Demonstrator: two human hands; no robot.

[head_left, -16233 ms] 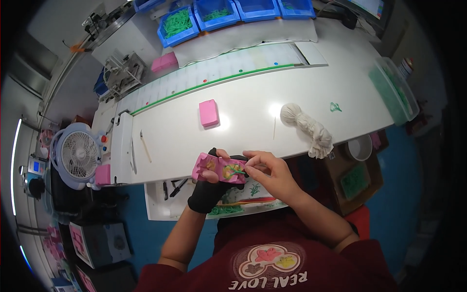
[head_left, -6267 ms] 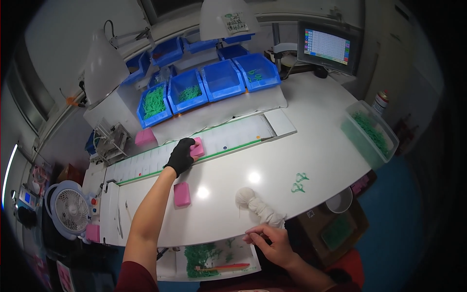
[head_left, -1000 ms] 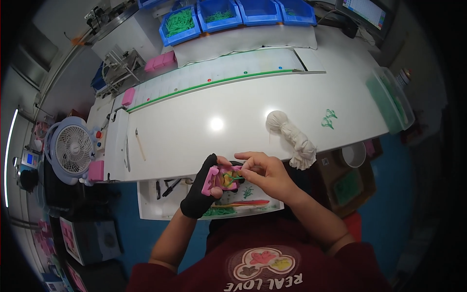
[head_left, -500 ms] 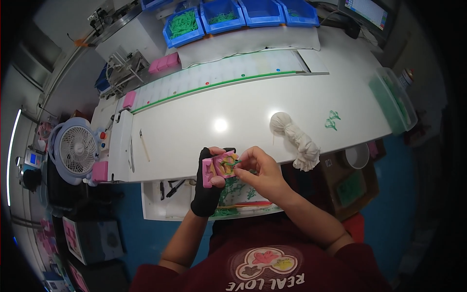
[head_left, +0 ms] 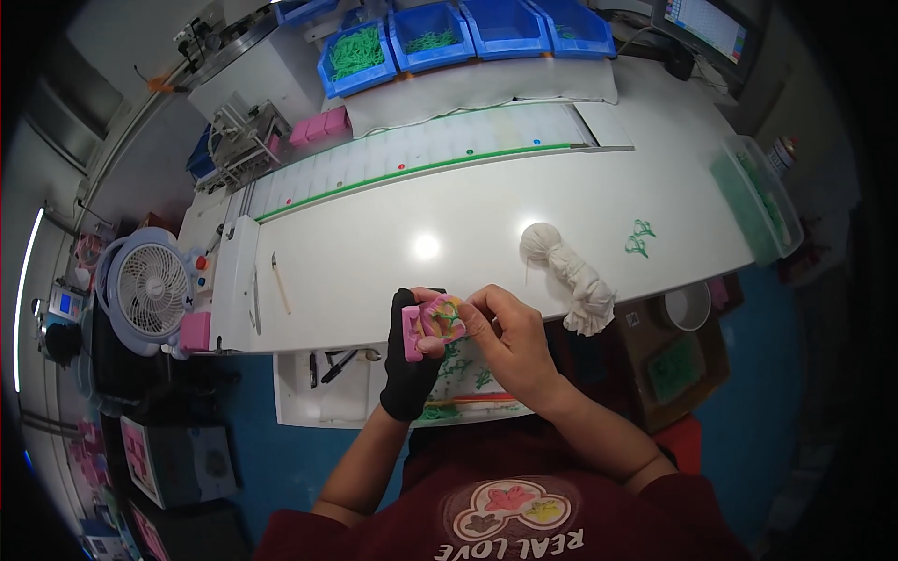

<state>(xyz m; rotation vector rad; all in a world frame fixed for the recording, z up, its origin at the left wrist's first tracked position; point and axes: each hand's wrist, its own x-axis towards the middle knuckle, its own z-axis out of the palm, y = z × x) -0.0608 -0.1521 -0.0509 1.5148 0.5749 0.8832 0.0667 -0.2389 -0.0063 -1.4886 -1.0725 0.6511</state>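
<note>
Since half a second ago we have raised the pink block [head_left: 426,323] slightly toward the surface [head_left: 393,252] edge. Our gloved left hand [head_left: 412,360] grasps it; right hand [head_left: 505,337] fingers [head_left: 470,313] pinch a green piece on it. A white yarn bundle [head_left: 571,276] lies right of them.

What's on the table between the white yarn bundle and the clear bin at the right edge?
In the head view, only a small cluster of green clips lies between the white yarn bundle and the clear bin; the table is otherwise bare there.

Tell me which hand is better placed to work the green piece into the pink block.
Right. The gloved left hand grips the pink block, while the bare right hand has its fingertips pinched on the green piece.
</note>
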